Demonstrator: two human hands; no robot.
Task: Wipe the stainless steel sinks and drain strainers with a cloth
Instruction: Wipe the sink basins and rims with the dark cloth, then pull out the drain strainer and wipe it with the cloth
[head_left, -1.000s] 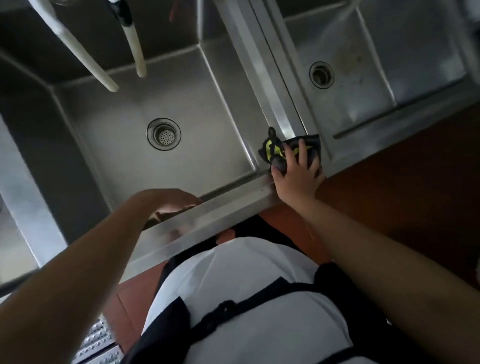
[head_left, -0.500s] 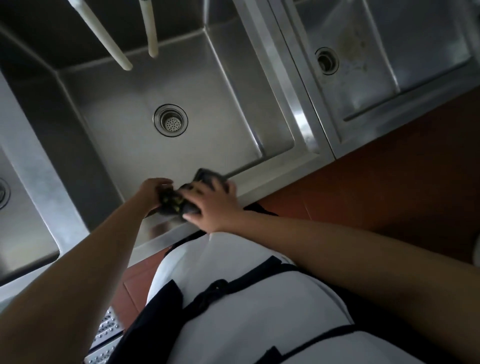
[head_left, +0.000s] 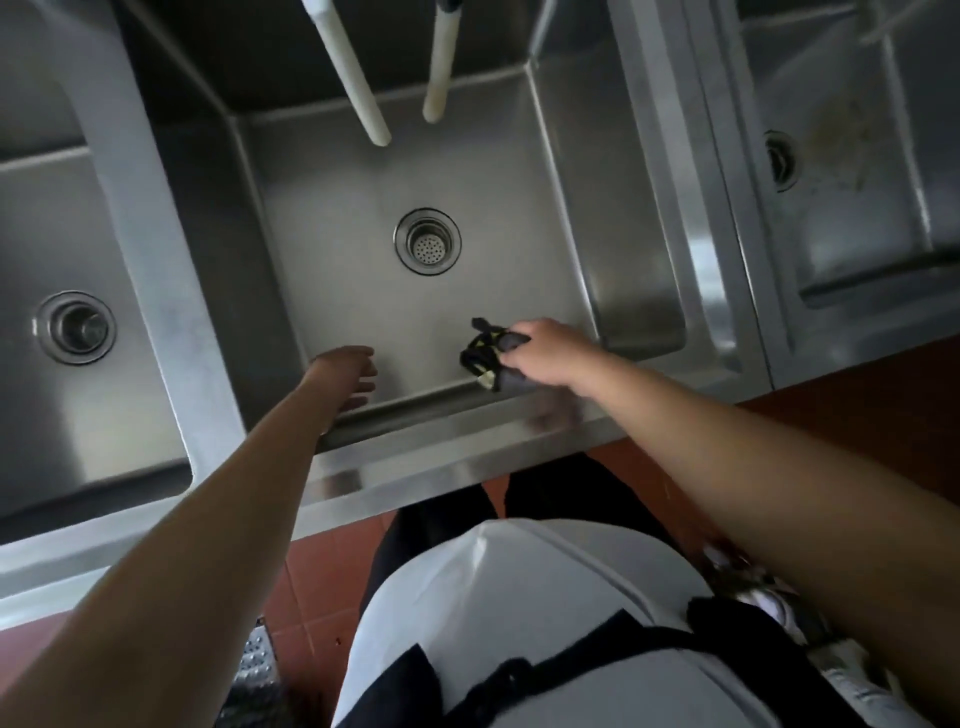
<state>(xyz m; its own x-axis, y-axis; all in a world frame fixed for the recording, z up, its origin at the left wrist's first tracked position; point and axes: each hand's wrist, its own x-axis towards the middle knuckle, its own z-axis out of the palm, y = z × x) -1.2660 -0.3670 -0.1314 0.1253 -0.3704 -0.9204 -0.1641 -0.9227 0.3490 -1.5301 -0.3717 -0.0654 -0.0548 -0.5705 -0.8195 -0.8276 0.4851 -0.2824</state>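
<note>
Cloth at the middle sink's front edge

The right hand pinches a dark cloth low against the middle sink front wall; the left hand, fingers spread, reaches in nearby, strainer beyond.

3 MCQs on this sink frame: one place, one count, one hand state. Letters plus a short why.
1. Where is the cloth?
A. in the left basin
B. over the middle sink, near its front wall
C. on the floor

2. How many drains show?
A. one
B. two
C. three

3. What is the left hand doing?
A. holding nothing, fingers relaxed
B. gripping the cloth
C. gripping a pipe

Answers:
1 B: the right hand grips the dark cloth inside the middle basin, by the front edge.
2 C: a left drain, the middle drain strainer and a right drain.
3 A: its fingers are spread loosely over the basin floor, apart from the cloth.
</note>
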